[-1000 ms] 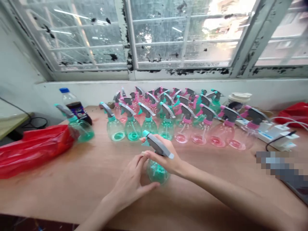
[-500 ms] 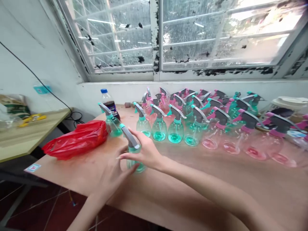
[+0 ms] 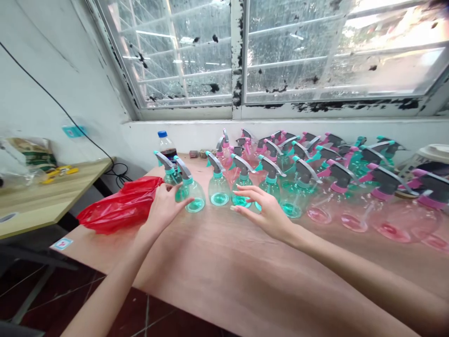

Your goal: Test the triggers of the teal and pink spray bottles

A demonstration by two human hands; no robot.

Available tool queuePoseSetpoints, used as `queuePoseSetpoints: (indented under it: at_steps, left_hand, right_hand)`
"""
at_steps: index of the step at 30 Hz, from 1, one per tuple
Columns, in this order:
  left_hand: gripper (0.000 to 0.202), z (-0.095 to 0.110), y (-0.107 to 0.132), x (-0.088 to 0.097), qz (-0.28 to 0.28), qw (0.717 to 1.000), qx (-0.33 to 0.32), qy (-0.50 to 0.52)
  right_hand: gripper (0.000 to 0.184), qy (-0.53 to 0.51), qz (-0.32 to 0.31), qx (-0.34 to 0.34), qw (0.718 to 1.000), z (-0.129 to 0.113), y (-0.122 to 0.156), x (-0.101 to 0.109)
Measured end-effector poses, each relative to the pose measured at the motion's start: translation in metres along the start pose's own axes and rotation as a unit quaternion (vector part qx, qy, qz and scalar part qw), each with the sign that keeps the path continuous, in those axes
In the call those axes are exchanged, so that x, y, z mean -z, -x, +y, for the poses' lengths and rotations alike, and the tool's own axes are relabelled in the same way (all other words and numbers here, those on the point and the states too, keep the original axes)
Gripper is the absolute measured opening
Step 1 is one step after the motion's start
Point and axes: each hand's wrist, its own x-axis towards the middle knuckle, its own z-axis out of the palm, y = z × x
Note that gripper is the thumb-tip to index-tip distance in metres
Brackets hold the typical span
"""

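My left hand (image 3: pixel 165 204) is at the left side of a clear green spray bottle (image 3: pixel 195 194), its thumb across the front and its fingers closed against the body. That bottle stands upright with a grey and teal trigger head. Just behind it to the left is another green spray bottle (image 3: pixel 171 174), partly hidden. My right hand (image 3: pixel 268 210) is held in the air with fingers stretched and apart, nothing in it. It covers part of the green spray bottles in the front row, including one green spray bottle (image 3: pixel 242 180).
Pink spray bottles (image 3: pixel 338 201) continue the row to the right, with several more behind. A red plastic bag (image 3: pixel 119 206) lies at the table's left, near a dark drink bottle (image 3: pixel 168 145). A second table (image 3: pixel 52 201) stands further left. The window wall bounds the back.
The green spray bottle has moved from the front of the table back beside the row, with my left hand at it. My right hand has let go of it and moved right.
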Motion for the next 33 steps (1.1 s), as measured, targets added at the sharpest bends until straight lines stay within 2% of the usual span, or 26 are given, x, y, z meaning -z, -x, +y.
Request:
queuePoseSetpoints:
  at_steps: [4,8,13,16,18,21,25,28,33]
  left_hand:
    - [0.070,0.005,-0.013,0.000,-0.035,0.998,0.035,-0.026]
    - [0.071,0.009,-0.022,0.002,-0.068,0.995,0.056,-0.044]
    - [0.071,0.010,-0.032,0.002,-0.099,0.993,0.054,-0.040]
    - [0.071,0.010,-0.036,0.001,-0.101,0.993,0.053,-0.031]
    - [0.073,0.011,-0.034,0.000,-0.098,0.993,0.056,-0.025]
    - [0.077,0.012,-0.024,0.002,-0.085,0.995,0.059,-0.011]
    - [0.073,0.011,0.003,0.008,-0.067,0.995,0.069,0.010]
    - [0.066,0.008,0.025,0.015,-0.069,0.995,0.064,0.031]
    - [0.055,0.006,0.052,0.019,-0.083,0.983,0.013,0.161]
  right_hand:
    - [0.035,0.039,-0.016,-0.041,0.998,0.000,-0.009,-0.001]
    - [0.040,0.079,0.005,-0.086,0.993,-0.003,-0.033,-0.006]
    - [0.052,0.106,0.018,-0.090,0.990,-0.012,-0.060,-0.017]
    - [0.056,0.175,0.015,-0.094,0.980,-0.019,-0.078,-0.022]
    - [0.053,0.223,-0.008,-0.109,0.969,-0.023,-0.093,-0.024]
    - [0.048,0.255,-0.032,-0.128,0.958,-0.028,-0.115,-0.029]
    - [0.036,0.289,-0.055,-0.142,0.945,-0.031,-0.133,-0.038]
    - [0.030,0.310,-0.073,-0.137,0.938,-0.033,-0.136,-0.039]
    - [0.029,0.323,-0.103,-0.117,0.933,-0.044,-0.124,-0.029]
